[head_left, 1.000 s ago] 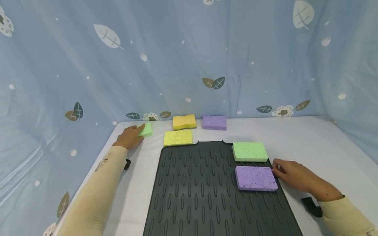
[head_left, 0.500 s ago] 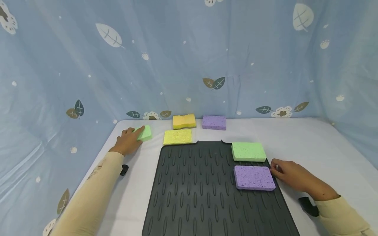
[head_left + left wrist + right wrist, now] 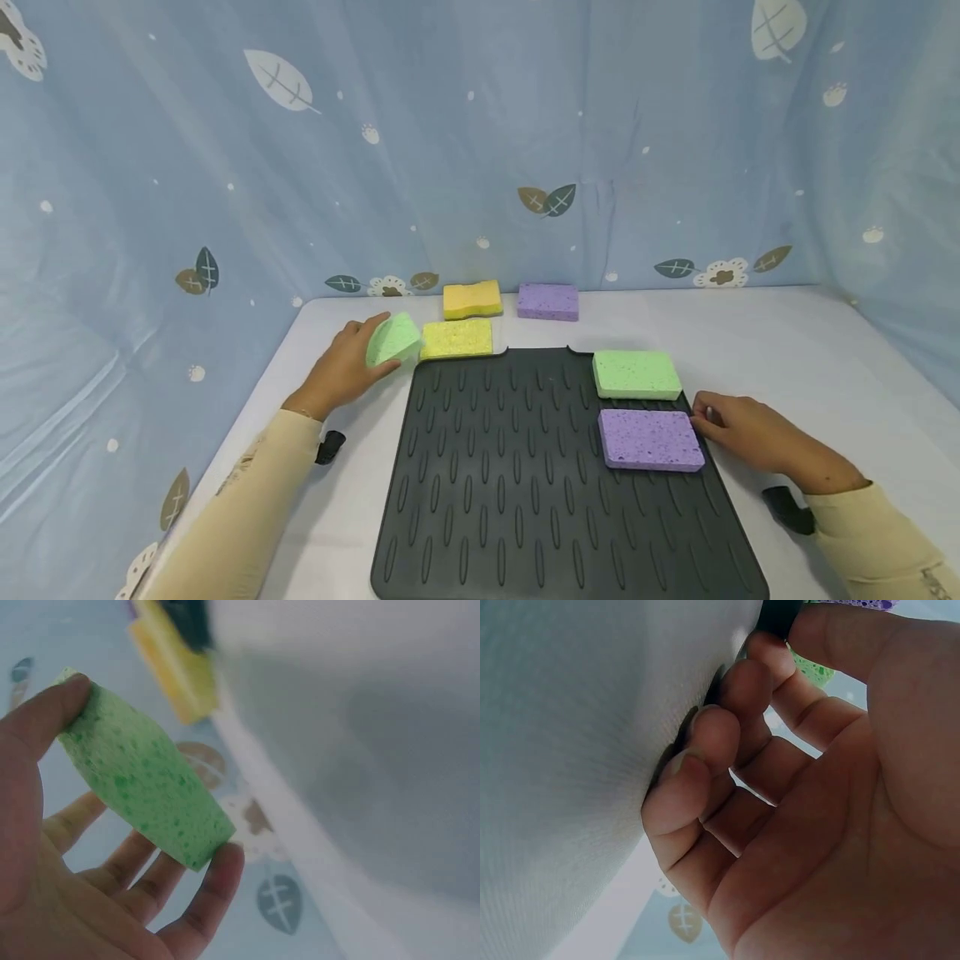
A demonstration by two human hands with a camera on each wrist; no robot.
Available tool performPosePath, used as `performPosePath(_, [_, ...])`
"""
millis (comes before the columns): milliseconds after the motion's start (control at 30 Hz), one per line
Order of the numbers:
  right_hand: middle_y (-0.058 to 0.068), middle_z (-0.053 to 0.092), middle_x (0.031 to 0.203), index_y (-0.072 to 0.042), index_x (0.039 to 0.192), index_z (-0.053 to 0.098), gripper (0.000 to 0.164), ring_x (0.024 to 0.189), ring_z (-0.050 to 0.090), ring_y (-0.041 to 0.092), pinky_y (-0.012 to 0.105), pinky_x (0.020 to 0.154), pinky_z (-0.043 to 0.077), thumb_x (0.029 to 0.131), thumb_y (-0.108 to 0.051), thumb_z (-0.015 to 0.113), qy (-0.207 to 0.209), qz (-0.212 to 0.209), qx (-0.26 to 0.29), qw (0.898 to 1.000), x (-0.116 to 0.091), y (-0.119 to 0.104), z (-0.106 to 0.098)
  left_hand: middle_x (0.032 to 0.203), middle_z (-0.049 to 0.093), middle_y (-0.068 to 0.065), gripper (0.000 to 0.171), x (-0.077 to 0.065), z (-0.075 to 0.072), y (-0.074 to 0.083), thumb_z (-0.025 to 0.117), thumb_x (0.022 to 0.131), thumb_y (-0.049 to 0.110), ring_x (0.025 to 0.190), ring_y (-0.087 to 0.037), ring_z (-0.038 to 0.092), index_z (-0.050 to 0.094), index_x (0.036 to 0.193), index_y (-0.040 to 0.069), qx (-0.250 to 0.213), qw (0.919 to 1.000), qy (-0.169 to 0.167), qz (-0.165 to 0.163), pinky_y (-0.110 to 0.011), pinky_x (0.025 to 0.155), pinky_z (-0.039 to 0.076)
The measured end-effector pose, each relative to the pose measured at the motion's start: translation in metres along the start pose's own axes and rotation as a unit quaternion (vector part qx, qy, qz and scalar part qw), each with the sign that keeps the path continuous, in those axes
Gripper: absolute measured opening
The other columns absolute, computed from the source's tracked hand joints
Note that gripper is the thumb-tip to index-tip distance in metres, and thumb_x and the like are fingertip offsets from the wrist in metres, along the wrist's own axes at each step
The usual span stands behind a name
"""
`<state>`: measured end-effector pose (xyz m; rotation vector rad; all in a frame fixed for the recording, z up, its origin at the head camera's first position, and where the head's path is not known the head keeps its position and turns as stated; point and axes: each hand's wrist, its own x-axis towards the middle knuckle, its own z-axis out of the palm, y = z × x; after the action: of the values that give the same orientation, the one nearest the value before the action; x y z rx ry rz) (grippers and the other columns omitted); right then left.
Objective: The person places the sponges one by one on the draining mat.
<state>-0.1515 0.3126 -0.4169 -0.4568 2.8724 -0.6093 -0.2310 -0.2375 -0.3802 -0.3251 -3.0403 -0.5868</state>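
Note:
My left hand (image 3: 343, 367) holds a light green sponge (image 3: 393, 337) above the white table, left of the mat. In the left wrist view the sponge (image 3: 146, 772) bows between the thumb and the fingertips. My right hand (image 3: 757, 437) is at the right edge of a black ridged rubber mat (image 3: 502, 475). The right wrist view shows the mat's dark edge (image 3: 778, 616) pinched between thumb and index finger, the other fingers curled against the white cloth. A second green sponge (image 3: 636, 375) and a purple speckled sponge (image 3: 651, 440) lie on the mat's right side.
A flat yellow sponge (image 3: 457, 339) lies at the mat's back left corner. Behind it are a wavy yellow sponge (image 3: 472, 300) and another purple sponge (image 3: 548, 302). A blue printed curtain (image 3: 480, 150) hangs along the back and sides of the white table (image 3: 787, 350).
My left hand has picked the green sponge up off the table's back left and moved it right, toward the mat, bending it. My right hand stays at the mat's edge.

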Motion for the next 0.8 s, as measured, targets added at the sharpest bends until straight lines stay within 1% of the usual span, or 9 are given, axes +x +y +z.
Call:
performPosePath(167, [-0.006, 0.044, 0.070, -0.016, 0.090, 0.054, 0.011, 0.062, 0.039, 0.004, 0.024, 0.054, 0.033, 0.100, -0.017, 0.059, -0.005, 0.000, 0.007, 1.000, -0.002, 0.000, 0.001, 0.140, 0.046, -0.020, 0.079, -0.009, 0.000, 0.020, 0.069, 0.093, 0.045, 0.129, -0.038, 0.050, 0.030, 0.157, 0.024, -0.035, 0.9993, -0.002, 0.008, -0.061, 0.101, 0.042])
performPosePath(300, [-0.006, 0.045, 0.069, -0.016, 0.090, 0.055, 0.010, 0.061, 0.039, 0.005, 0.024, 0.053, 0.033, 0.100, -0.016, 0.058, 0.001, -0.004, -0.002, 1.000, 0.000, -0.001, -0.004, 0.138, 0.047, -0.016, 0.077, -0.013, -0.002, 0.037, 0.068, 0.092, 0.051, 0.125, -0.034, 0.053, 0.031, 0.156, 0.028, -0.042, 0.9989, 0.002, 0.020, -0.059, 0.097, 0.045])
performPosePath(467, [-0.006, 0.046, 0.070, -0.016, 0.090, 0.056, 0.009, 0.061, 0.041, 0.006, 0.024, 0.053, 0.034, 0.099, -0.015, 0.057, -0.002, 0.001, -0.006, 1.000, 0.002, -0.001, -0.007, 0.138, 0.047, -0.012, 0.075, -0.015, 0.002, 0.059, 0.064, 0.092, 0.056, 0.119, -0.030, 0.056, 0.033, 0.155, 0.029, -0.053, 0.9978, -0.001, 0.040, -0.055, 0.093, 0.048])
performPosePath(700, [-0.006, 0.046, 0.070, -0.015, 0.090, 0.056, 0.010, 0.062, 0.041, 0.006, 0.024, 0.053, 0.034, 0.099, -0.016, 0.058, -0.001, -0.003, 0.001, 1.000, 0.002, 0.000, -0.006, 0.135, 0.050, -0.009, 0.074, -0.015, 0.007, 0.083, 0.065, 0.091, 0.057, 0.105, -0.024, 0.058, 0.035, 0.154, 0.030, -0.039, 0.9965, 0.005, 0.074, -0.049, 0.084, 0.051])
performPosePath(800, [-0.006, 0.046, 0.070, -0.015, 0.090, 0.056, 0.009, 0.062, 0.041, 0.006, 0.024, 0.053, 0.034, 0.100, -0.016, 0.057, -0.003, -0.003, 0.002, 1.000, 0.001, 0.000, -0.006, 0.139, 0.048, -0.008, 0.076, -0.015, 0.010, 0.094, 0.065, 0.091, 0.057, 0.104, -0.023, 0.058, 0.032, 0.154, 0.031, -0.040, 0.9954, -0.002, 0.087, -0.048, 0.085, 0.051])
